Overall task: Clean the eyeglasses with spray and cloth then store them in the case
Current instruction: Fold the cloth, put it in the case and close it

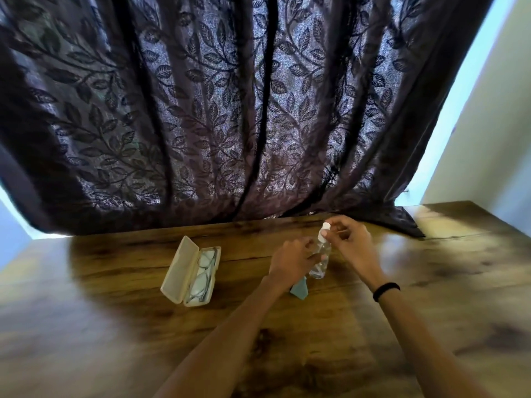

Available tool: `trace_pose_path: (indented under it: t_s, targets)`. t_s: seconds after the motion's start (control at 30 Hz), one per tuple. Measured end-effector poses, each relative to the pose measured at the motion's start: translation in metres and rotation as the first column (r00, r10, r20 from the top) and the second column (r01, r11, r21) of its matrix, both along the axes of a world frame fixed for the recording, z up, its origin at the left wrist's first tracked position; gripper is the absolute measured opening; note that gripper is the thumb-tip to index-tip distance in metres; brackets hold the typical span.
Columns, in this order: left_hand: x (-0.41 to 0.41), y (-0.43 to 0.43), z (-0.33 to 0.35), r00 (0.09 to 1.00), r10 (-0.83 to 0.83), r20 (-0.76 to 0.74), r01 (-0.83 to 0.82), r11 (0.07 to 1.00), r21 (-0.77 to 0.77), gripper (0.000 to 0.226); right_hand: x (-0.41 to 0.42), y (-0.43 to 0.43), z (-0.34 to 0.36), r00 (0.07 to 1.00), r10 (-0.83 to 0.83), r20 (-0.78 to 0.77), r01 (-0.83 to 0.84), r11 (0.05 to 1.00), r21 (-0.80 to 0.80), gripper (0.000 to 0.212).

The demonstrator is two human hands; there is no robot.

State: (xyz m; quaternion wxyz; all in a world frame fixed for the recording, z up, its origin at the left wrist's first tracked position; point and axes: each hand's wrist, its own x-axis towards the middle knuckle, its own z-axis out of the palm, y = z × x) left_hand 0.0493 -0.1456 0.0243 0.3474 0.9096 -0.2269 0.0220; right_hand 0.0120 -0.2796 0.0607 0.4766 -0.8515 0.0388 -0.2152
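Lying folded in the tray of the open case [175, 271], the eyeglasses [201, 275] sit left of centre on the wooden table [115, 311]. We read their long axis as running with the case, from the near edge toward the far edge of the table and leaning slightly to the right at the far end. One lens lies nearer us, the other farther. The pale lid of the case stands open along the left side of the tray.

To the right of the case, and apart from it, we see the clear spray bottle [321, 258] nearly upright. Its long axis is vertical with a slight tilt, and its white cap [326, 226] points up and away from us. The left hand [290, 259] grips the body of the bottle, fingers curled round its near-left side. The right hand [352, 239] is at the top of the bottle with fingers bent; its thumb and forefinger appear to pinch the cap, though motion blur softens the contact. A black band [386, 291] circles the right wrist.

A teal cloth [298, 293] lies on the table just beside the bottle's base, partly hidden under the left wrist. Behind the table hangs a dark curtain [230, 110] with a leaf pattern, its hem touching the table's far edge, and a pale wall [488, 124] shows at the right.
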Motion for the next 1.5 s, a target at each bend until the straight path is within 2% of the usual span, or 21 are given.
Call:
trace_pose_path:
  t_s: [0.23, 0.43, 0.57, 0.7, 0.9, 1.13, 1.3, 1.4, 1.5]
  targets:
    - [0.018, 0.013, 0.002, 0.998, 0.056, 0.010, -0.055, 0.998, -0.040, 0.038, 0.020, 0.014, 0.007, 0.999, 0.030, 0.016, -0.031, 0.999, 0.027, 0.014]
    - [0.045, 0.055, 0.006, 0.989, 0.145, 0.020, -0.144, 0.987, -0.078, 0.037, 0.054, 0.052, 0.013, 0.989, 0.140, 0.054, -0.141, 0.990, 0.005, 0.013]
    - [0.061, 0.084, 0.001, 0.975, 0.223, 0.008, -0.222, 0.974, -0.052, 0.037, 0.078, 0.079, 0.008, 0.982, 0.189, 0.022, -0.190, 0.982, 0.025, 0.014]
    - [0.072, 0.107, -0.006, 0.956, 0.294, 0.023, -0.292, 0.954, -0.072, 0.027, 0.096, 0.103, 0.003, 0.973, 0.229, 0.016, -0.230, 0.972, 0.047, 0.013]
    - [0.092, 0.134, -0.006, 0.941, 0.338, 0.039, -0.338, 0.941, 0.001, 0.024, 0.119, 0.130, 0.004, 0.962, 0.272, 0.006, -0.272, 0.962, 0.016, 0.013]
    - [0.100, 0.148, -0.013, 0.933, 0.348, 0.091, -0.353, 0.934, 0.053, 0.033, 0.129, 0.149, 0.001, 0.960, 0.281, -0.002, -0.281, 0.959, 0.017, 0.016]
    - [0.088, 0.148, -0.008, 0.918, 0.366, 0.155, -0.366, 0.930, -0.026, 0.044, 0.122, 0.142, 0.003, 0.961, 0.275, -0.025, -0.274, 0.961, 0.036, 0.029]
    - [0.072, 0.145, -0.009, 0.884, 0.408, 0.230, -0.398, 0.913, -0.089, 0.043, 0.112, 0.126, 0.001, 0.968, 0.245, -0.061, -0.242, 0.969, 0.052, 0.025]
    - [0.055, 0.140, -0.015, 0.872, 0.424, 0.243, -0.399, 0.905, -0.146, 0.039, 0.096, 0.105, -0.011, 0.959, 0.241, -0.151, -0.241, 0.970, 0.021, 0.021]
